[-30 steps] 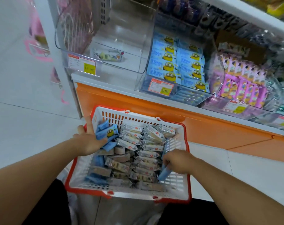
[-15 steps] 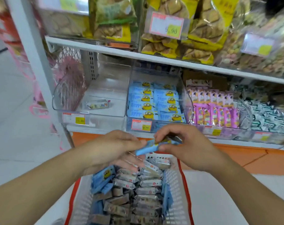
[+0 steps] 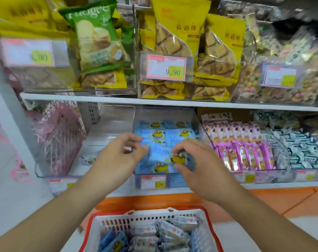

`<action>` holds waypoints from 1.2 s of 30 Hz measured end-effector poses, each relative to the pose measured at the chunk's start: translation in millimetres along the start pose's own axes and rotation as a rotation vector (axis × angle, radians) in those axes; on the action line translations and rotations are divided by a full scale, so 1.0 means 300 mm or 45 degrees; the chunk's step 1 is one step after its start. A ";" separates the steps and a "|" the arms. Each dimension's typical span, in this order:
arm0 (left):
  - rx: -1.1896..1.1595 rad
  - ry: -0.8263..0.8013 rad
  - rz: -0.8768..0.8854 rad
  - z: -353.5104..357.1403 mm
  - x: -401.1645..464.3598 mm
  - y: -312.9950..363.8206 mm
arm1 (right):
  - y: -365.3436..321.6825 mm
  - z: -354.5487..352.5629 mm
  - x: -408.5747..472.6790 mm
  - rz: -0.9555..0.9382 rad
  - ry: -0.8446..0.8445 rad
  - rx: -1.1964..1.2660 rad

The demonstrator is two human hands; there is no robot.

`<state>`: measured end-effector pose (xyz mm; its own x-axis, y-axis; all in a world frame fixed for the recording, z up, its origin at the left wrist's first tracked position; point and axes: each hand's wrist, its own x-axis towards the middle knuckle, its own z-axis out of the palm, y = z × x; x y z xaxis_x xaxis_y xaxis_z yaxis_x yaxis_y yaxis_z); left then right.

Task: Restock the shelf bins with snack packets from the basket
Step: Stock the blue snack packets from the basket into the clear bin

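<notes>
Both my hands are over the clear middle bin [image 3: 201, 124] on the lower shelf, which holds rows of blue snack packets. They carry a blue packet [image 3: 161, 154] with a yellow cartoon figure between them. My left hand [image 3: 118, 159] pinches its left end and my right hand [image 3: 192, 160] pinches its right end. Below, the white basket [image 3: 110, 218] with a red rim holds several silver and blue packets [image 3: 165, 233].
The clear bin [image 3: 63, 139] to the left holds a single packet [image 3: 88, 160]. Pink packets [image 3: 243, 151] and black-and-white packets [image 3: 303, 148] fill the bins on the right. The upper shelf [image 3: 154, 101] carries yellow and green bags and price tags. An orange plinth [image 3: 263, 199] runs beneath.
My hands rose out of the basket with a blue packet and moved forward over the middle bin. The view tilted up from the basket to the shelves.
</notes>
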<state>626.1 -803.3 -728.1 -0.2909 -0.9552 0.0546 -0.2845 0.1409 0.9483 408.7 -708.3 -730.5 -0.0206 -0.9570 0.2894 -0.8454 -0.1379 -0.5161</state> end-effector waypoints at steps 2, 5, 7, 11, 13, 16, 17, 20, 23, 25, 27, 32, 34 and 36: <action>0.423 0.074 0.207 -0.031 0.064 -0.069 | 0.036 0.023 0.098 0.005 0.022 -0.070; 0.690 -0.054 0.253 -0.049 0.109 -0.167 | 0.096 0.080 0.287 0.010 0.024 -0.184; 0.636 -0.119 0.239 -0.045 0.116 -0.208 | 0.133 0.128 0.418 0.027 0.040 -0.246; 0.547 -0.127 0.264 -0.042 0.113 -0.210 | 0.177 0.213 0.630 0.042 0.045 -0.316; 0.508 -0.125 0.286 -0.039 0.110 -0.203 | 0.188 0.245 0.704 0.085 -0.013 -0.334; 0.467 -0.100 0.330 -0.032 0.103 -0.192 | 0.200 0.293 0.757 0.093 -0.057 -0.331; 0.456 -0.100 0.338 -0.032 0.103 -0.191 | 0.202 0.307 0.761 0.074 -0.060 -0.342; 0.432 -0.115 0.346 -0.031 0.103 -0.196 | 0.203 0.333 0.743 0.053 -0.074 -0.333; 0.418 -0.119 0.338 -0.027 0.102 -0.202 | 0.201 0.330 0.727 0.103 -0.082 -0.282; 0.418 -0.124 0.328 -0.025 0.103 -0.203 | 0.193 0.316 0.715 0.110 -0.130 -0.281; 0.421 -0.131 0.305 -0.025 0.106 -0.206 | 0.183 0.296 0.696 0.079 -0.162 -0.287; 0.482 -0.098 0.180 -0.036 0.096 -0.198 | 0.140 0.235 0.572 0.021 -0.037 -0.198; 0.498 -0.046 0.194 -0.051 0.062 -0.186 | 0.093 0.208 0.483 -0.030 0.050 -0.136; 0.515 0.010 0.211 -0.077 0.023 -0.184 | 0.026 0.187 0.368 -0.164 0.123 -0.049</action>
<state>660.8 -823.5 -772.7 -0.3564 -0.9128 0.1993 -0.5701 0.3814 0.7277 429.7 -829.3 -747.9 0.0397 -0.9029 0.4279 -0.8642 -0.2460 -0.4389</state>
